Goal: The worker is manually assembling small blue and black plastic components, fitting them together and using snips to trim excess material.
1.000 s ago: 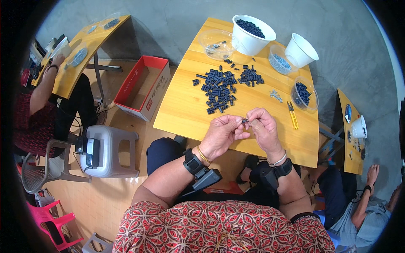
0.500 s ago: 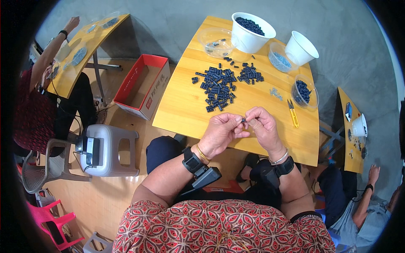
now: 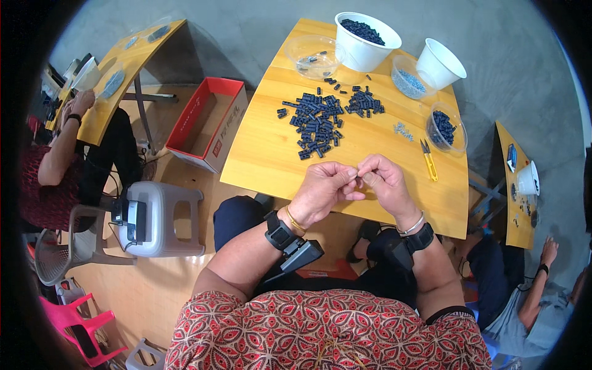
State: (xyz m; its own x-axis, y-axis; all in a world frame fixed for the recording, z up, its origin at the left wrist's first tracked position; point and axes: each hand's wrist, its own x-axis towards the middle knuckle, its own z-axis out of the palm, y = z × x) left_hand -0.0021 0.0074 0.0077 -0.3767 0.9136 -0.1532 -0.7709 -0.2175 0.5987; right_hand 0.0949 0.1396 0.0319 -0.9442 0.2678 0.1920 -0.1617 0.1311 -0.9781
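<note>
My left hand (image 3: 324, 190) and my right hand (image 3: 385, 185) meet fingertip to fingertip above the near edge of the yellow table (image 3: 259, 157). Both are closed in a pinch on a small dark part (image 3: 359, 176), mostly covered by the fingers. Just beyond lies a large pile of small black plastic pieces (image 3: 317, 123), with a smaller pile of black pieces (image 3: 365, 102) to its right. Small clear or silvery bits (image 3: 403, 131) are scattered right of the piles. Yellow-handled thread snips (image 3: 429, 161) lie to the right of my right hand.
At the back stand a white tub of black pieces (image 3: 364, 46), a tilted white tub (image 3: 441, 61) and a clear bowl (image 3: 313, 57). On the right are a bowl of bluish bits (image 3: 409, 80) and a bowl of black pieces (image 3: 445, 129). Other people sit at both sides.
My fingertips have closed further over the small dark part, which shows less now. At the left, another person's arm has drawn back from the far end of their table toward a white tub.
</note>
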